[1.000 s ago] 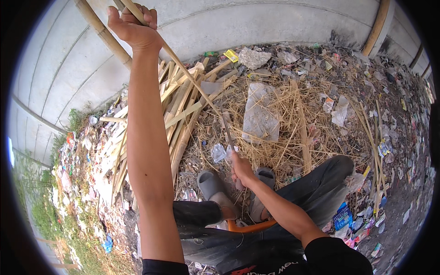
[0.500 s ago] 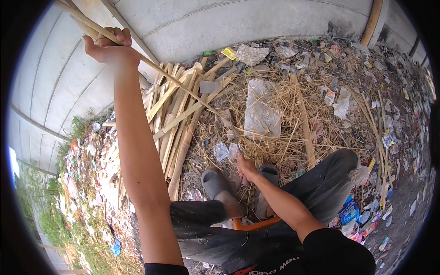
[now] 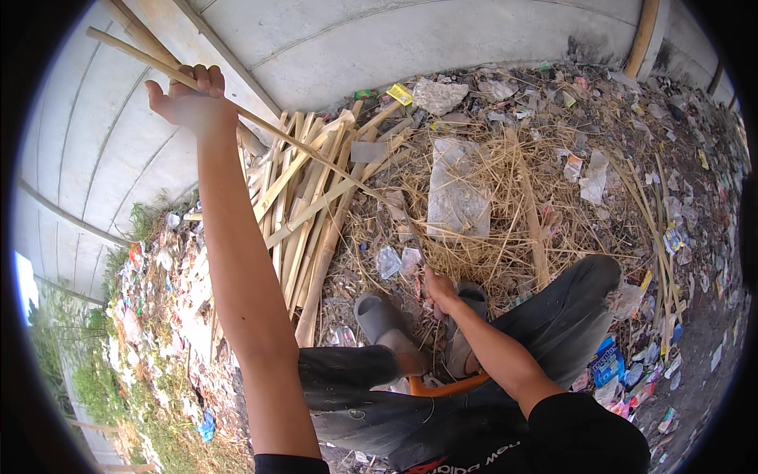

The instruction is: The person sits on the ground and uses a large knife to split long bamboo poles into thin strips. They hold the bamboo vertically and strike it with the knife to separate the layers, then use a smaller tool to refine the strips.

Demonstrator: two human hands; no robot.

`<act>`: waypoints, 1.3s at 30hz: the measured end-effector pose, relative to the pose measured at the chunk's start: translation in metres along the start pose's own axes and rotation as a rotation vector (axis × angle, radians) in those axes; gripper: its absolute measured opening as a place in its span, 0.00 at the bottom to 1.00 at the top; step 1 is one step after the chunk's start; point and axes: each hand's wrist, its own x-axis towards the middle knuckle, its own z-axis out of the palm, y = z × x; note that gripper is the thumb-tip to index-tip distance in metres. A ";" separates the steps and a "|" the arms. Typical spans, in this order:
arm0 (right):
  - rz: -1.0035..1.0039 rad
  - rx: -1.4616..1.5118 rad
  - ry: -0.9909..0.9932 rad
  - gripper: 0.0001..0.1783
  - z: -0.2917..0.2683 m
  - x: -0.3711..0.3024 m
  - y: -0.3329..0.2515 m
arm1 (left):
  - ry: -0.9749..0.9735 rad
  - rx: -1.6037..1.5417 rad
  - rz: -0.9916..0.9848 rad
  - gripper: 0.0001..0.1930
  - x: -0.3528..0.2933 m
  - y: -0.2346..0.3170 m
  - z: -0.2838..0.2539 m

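A long, thin bamboo strip (image 3: 296, 144) slants across the upper left. My left hand (image 3: 192, 103) is raised high in front of the wall, its fingers curled over the strip and its thumb sticking out. The strip's other end reaches the blade of a knife (image 3: 414, 231) above the straw; whether the edge cuts into it is too small to tell. My right hand (image 3: 439, 291) is closed round the knife's handle, low between my feet.
A pile of split bamboo pieces (image 3: 304, 209) lies left of centre, beside straw shavings (image 3: 497, 189) and a clear plastic sheet (image 3: 458, 207). Litter covers the ground. A pale panel wall (image 3: 379, 43) stands behind. My grey sandals (image 3: 379, 316) are close to the knife.
The strip's upper end has come down and now shows beyond my left hand, whose fingers look a little looser. My right hand stays low with the knife as the whole view shifts slightly.
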 end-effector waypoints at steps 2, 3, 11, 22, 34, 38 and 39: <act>-0.051 0.046 -0.040 0.40 -0.011 0.002 -0.031 | -0.045 -0.028 -0.028 0.37 -0.002 0.001 0.003; -0.130 0.075 -0.033 0.39 -0.008 -0.001 -0.049 | -0.089 -0.026 -0.042 0.37 -0.001 0.001 0.001; -0.923 0.549 -0.280 0.34 -0.030 -0.201 -0.283 | -0.091 0.017 -0.019 0.38 -0.008 -0.001 0.018; -0.327 0.210 -0.367 0.35 -0.036 -0.179 -0.207 | -0.133 -0.088 -0.101 0.34 -0.037 -0.045 0.072; -0.955 0.558 -0.280 0.39 -0.088 -0.262 -0.282 | -0.128 0.043 -0.086 0.32 -0.023 0.004 0.060; -0.823 0.536 -0.265 0.40 -0.084 -0.266 -0.279 | -0.154 0.040 -0.108 0.30 -0.025 -0.012 0.071; -0.804 0.514 -0.251 0.40 -0.082 -0.267 -0.279 | -0.173 0.038 -0.104 0.30 -0.024 -0.015 0.072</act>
